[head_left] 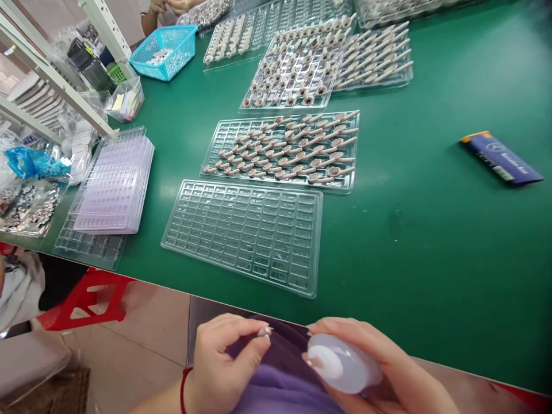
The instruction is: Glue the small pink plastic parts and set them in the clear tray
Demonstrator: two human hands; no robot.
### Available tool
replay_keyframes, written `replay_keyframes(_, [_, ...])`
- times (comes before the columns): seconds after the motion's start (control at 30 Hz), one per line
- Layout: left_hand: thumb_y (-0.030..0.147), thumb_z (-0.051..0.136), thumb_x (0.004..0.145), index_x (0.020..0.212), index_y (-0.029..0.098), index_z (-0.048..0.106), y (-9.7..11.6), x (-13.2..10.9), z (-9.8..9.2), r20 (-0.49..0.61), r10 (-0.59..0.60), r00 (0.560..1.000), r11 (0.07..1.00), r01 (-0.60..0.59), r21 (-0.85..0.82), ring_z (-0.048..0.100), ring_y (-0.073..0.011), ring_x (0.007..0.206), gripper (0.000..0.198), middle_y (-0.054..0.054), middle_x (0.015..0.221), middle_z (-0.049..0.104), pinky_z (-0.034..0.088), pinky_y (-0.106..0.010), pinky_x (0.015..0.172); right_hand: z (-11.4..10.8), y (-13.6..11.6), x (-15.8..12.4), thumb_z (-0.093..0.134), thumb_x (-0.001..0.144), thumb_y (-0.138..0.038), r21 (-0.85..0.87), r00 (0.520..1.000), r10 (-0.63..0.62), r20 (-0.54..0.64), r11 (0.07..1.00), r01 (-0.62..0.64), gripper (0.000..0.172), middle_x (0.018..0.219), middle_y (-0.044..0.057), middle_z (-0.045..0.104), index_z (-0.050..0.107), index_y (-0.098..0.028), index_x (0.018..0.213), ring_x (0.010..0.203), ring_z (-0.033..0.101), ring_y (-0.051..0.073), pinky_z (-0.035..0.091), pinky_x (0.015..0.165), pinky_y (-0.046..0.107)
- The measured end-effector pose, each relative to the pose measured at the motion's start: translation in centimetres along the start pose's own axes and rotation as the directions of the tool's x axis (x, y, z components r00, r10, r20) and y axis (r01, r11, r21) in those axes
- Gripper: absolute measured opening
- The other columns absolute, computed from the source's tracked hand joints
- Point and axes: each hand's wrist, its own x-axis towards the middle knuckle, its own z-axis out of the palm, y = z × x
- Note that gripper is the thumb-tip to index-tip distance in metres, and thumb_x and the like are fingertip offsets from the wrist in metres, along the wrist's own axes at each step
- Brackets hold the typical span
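left hand (218, 359) pinching a small pale piece (264, 332), right hand (401, 368) wrapped round a translucent bottle (349, 365), both nearer than the gridded tray (241, 236), lilac stack (112, 190) left of it, spoon-shaped pieces (335, 156) just beyond, blue basket (164, 70) farther beyond it

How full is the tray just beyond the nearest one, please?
Partly full: spoon-shaped pieces cover most of the tray; upper-left pockets show bare.

Green table (422, 247): clear gridded tray (241, 230), 2nd tray (226, 133) with spoon-like pieces (336, 156) just behind, turquoise basket (160, 70), blue packet (500, 158)
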Motion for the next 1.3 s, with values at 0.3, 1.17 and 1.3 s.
replay_keyframes(0.3, [0.043,0.083,0.071,0.072,0.013,0.076,-2.3,-0.7,2.4,0.256,-0.583,0.771,0.557,0.609,-0.564,0.063,-0.0111,0.056,0.031,-0.007,0.070,0.076,0.049,-0.019,0.053,2.6,-0.1,0.8,0.055,0.079,0.006,-0.209,0.947,-0.321,-0.029,0.928,0.308,0.046,0.092,0.007,0.063,0.059,-0.018,0.118,0.081,0.061,0.018,0.053,0.072,0.034])
replay_keyframes(1.17, [0.045,0.086,0.065,0.064,0.012,0.072,-1.3,-0.2,3.9,0.091,-0.628,0.773,0.588,0.548,-0.595,0.056,-0.0095,0.050,0.036,-0.006,0.063,0.073,0.044,-0.018,0.045,3.0,0.1,0.4,0.048,0.079,0.010,-0.228,0.961,-0.277,-0.026,0.937,0.264,0.051,0.100,0.009,0.059,0.057,-0.016,0.121,0.090,0.057,0.020,0.052,0.076,0.035])
replay_keyframes(1.3, [0.043,0.086,0.064,0.063,0.012,0.073,-1.3,-0.1,3.9,0.093,-0.632,0.769,0.566,0.541,-0.623,0.054,-0.0093,0.048,0.034,-0.005,0.060,0.071,0.042,-0.018,0.042,3.0,-0.1,0.5,0.047,0.081,0.008,-0.245,0.963,-0.268,-0.035,0.936,0.252,0.050,0.099,0.008,0.060,0.057,-0.019,0.122,0.089,0.058,0.020,0.052,0.076,0.036])
